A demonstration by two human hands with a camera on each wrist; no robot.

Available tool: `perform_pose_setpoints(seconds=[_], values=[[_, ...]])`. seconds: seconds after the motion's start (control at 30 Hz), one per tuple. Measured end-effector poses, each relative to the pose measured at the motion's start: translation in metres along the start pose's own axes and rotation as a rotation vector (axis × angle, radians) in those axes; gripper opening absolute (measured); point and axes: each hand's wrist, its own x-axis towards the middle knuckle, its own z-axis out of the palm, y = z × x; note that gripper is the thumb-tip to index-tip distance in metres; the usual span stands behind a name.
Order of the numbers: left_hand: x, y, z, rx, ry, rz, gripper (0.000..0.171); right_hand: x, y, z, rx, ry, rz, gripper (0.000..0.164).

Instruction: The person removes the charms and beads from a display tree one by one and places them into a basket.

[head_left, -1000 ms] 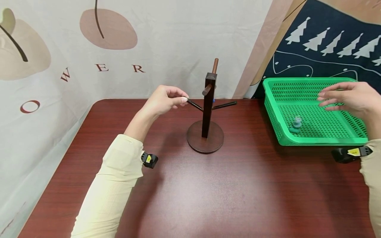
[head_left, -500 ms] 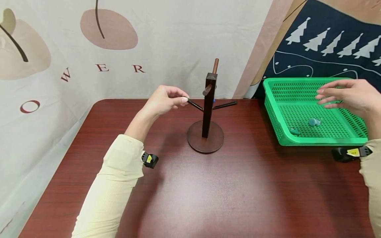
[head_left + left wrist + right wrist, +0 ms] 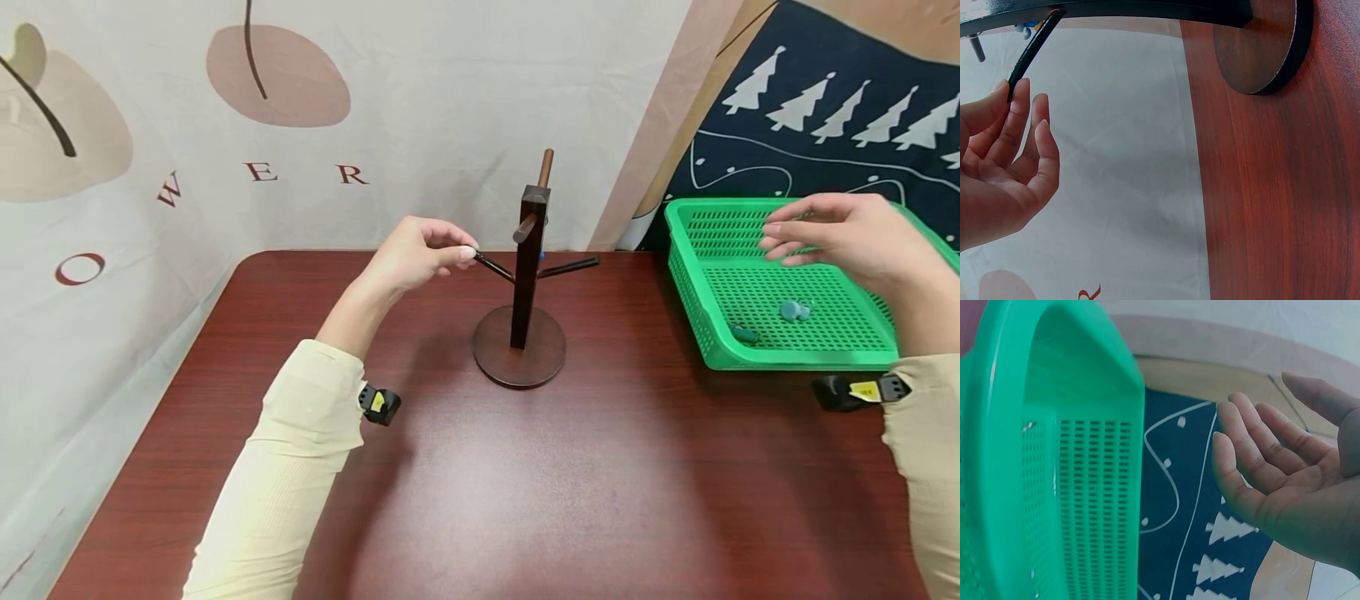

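A dark wooden mug tree (image 3: 527, 275) stands upright on its round base (image 3: 520, 367), with several pegs sticking out of its post. My left hand (image 3: 420, 252) pinches the outer tip of its left peg (image 3: 1034, 55) between thumb and forefinger; the other fingers are loosely bent. Over the green basket (image 3: 795, 360) my right hand (image 3: 832, 233) is held with relaxed fingers and nothing in them. On the basket's floor lie a small grey-blue object (image 3: 795, 310) and a small dark teal object (image 3: 745, 334), apart from each other.
Small blue and orange bits (image 3: 1026, 29) show beside the mug tree's post in the left wrist view. Behind the reddish-brown table (image 3: 480, 500) hangs a pale printed cloth (image 3: 420, 100). A navy cloth with white trees (image 3: 832, 125) hangs behind the basket.
The grey-blue object has gone from beside the teal one to a spot further right in the basket. My right hand has moved left; my left hand keeps its pinch on the peg.
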Motion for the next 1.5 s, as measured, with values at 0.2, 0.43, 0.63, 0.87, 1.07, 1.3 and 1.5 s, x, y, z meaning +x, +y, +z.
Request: perform_pose_setpoints(seconds=[0.2,0.43,0.63,0.87,1.07,1.3,1.5], values=[[0.000,0.000,0.000,-0.001,-0.001,-0.006,0.012,0.000,-0.011,0.014,-0.007,-0.025,-0.040,0.016],[0.000,0.000,0.000,-0.004,-0.005,-0.003,0.011,0.001,-0.022,0.032,-0.035,-0.059,-0.071,0.014],[0.000,0.000,-0.001,0.000,-0.003,-0.004,0.012,0.001,-0.027,0.050,-0.060,-0.084,-0.106,0.011],[-0.001,0.001,0.000,-0.007,-0.008,-0.003,0.012,-0.001,-0.030,0.068,-0.097,-0.084,-0.102,0.012],[-0.001,0.001,0.000,-0.010,-0.011,-0.004,0.012,0.000,-0.034,0.081,-0.116,-0.093,-0.108,0.012],[0.001,0.000,0.000,-0.007,-0.005,-0.005,0.012,0.001,-0.040,0.097,-0.127,-0.128,-0.150,0.018],[0.000,0.000,0.000,0.004,-0.005,-0.004,0.013,0.002,-0.046,0.111,-0.105,-0.171,-0.192,0.018]])
